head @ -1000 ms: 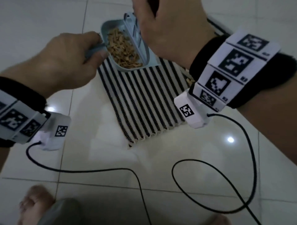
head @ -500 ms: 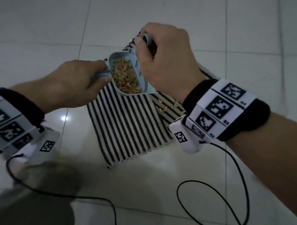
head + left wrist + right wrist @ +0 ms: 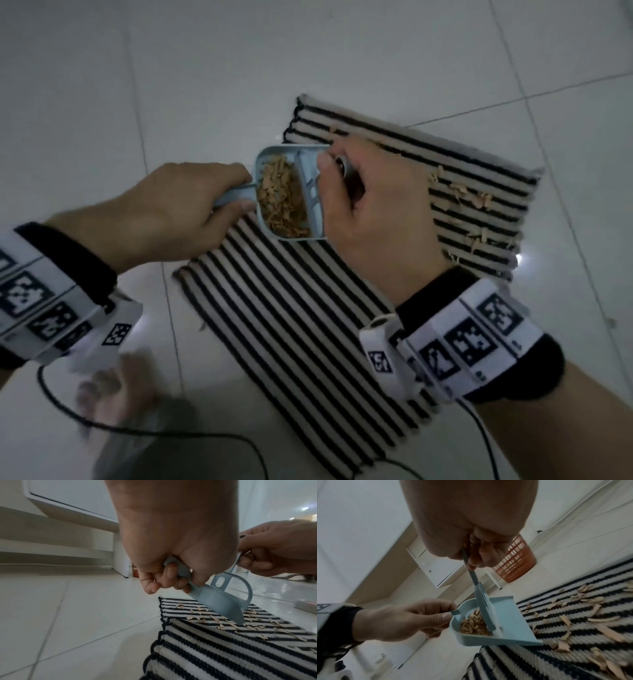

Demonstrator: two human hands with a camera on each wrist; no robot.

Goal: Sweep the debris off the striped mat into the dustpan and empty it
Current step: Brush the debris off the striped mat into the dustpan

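Observation:
A black-and-white striped mat (image 3: pixel 294 308) lies on the tiled floor, with a second striped part (image 3: pixel 479 178) behind it. My left hand (image 3: pixel 178 212) grips the handle of a light blue dustpan (image 3: pixel 274 161), lifted above the mat and holding a heap of tan debris (image 3: pixel 281 198). My right hand (image 3: pixel 370 205) grips the handle of a small blue brush (image 3: pixel 484 609), whose head stands inside the pan against the debris. Loose tan shavings (image 3: pixel 469 198) lie scattered on the far part of the mat. The pan's front lip (image 3: pixel 240 620) tilts down near the shavings (image 3: pixel 200 618).
An orange mesh basket (image 3: pixel 517 562) stands on the floor beyond the mat, near white cabinets (image 3: pixel 436 568). Black cables (image 3: pixel 154 435) trail across the tiles in front of me. My bare foot (image 3: pixel 109 394) is at the lower left.
The view has shifted, so more of the mat and its scattered shavings shows. Both hands still hold the pan and brush together, now farther over the mat's far part.

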